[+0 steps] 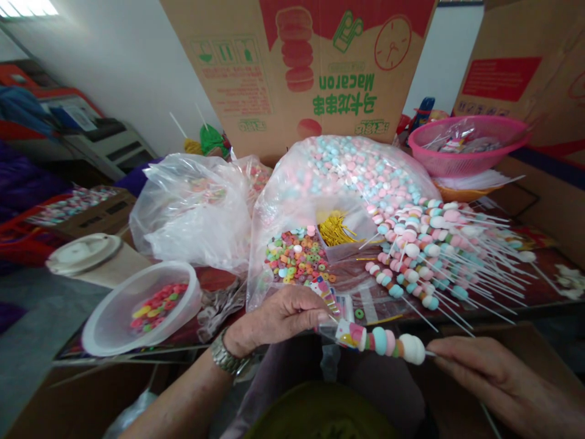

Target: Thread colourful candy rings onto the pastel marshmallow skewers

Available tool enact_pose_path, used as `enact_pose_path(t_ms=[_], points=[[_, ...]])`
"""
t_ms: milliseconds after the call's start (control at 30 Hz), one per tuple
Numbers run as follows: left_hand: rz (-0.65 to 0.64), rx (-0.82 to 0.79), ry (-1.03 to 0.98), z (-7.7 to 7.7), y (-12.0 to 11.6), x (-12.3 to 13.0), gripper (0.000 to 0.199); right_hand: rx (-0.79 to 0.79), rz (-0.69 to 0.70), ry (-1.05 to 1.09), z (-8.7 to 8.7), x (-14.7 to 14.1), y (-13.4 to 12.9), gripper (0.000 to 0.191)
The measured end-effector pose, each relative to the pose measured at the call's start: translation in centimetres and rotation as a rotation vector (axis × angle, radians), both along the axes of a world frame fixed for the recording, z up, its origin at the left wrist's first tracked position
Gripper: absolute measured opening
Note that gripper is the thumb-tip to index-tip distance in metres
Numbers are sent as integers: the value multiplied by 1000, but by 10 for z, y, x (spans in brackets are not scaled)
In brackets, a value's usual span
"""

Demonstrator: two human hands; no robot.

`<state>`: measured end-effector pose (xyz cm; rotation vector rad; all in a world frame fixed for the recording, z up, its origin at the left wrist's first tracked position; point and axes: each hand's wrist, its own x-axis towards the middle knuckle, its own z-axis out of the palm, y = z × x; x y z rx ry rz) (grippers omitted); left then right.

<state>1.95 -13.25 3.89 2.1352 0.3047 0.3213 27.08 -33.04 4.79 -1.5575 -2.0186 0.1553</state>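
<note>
Tabletop [543,286] beyond; left hand [278,317] clamps sleeve [347,334] over candy skewer [384,341]; right hand [503,378] pinches stick [432,353].

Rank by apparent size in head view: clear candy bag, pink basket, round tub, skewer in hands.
1. clear bag of pastel candies
2. pink plastic basket and round plastic tub: they look alike and the tub sits nearer the camera, so unranked
3. candy skewer, despite being closest to the camera

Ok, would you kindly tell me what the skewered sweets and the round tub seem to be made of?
The skewered sweets look like soft marshmallow, matte and puffy, though only the look suggests it. The round tub seems to be thin translucent plastic: milky, with a smooth sheen on its rim.
</note>
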Motion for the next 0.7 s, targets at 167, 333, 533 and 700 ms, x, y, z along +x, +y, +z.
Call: enact_pose_path(t_ms=[167,333,533,700], points=[[-104,234,61,-2,2,6,36,-323,0,264,-19,-7,1,34],[21,559,113,-2,10,12,33,-470,-240,405,-47,-25,2,33],[-33,571,96,1,21,12,34,-477,-217,497,-53,-34,6,35],[-155,522,172,-11,18,14,48,-533,-211,647,-59,-34,8,34]])
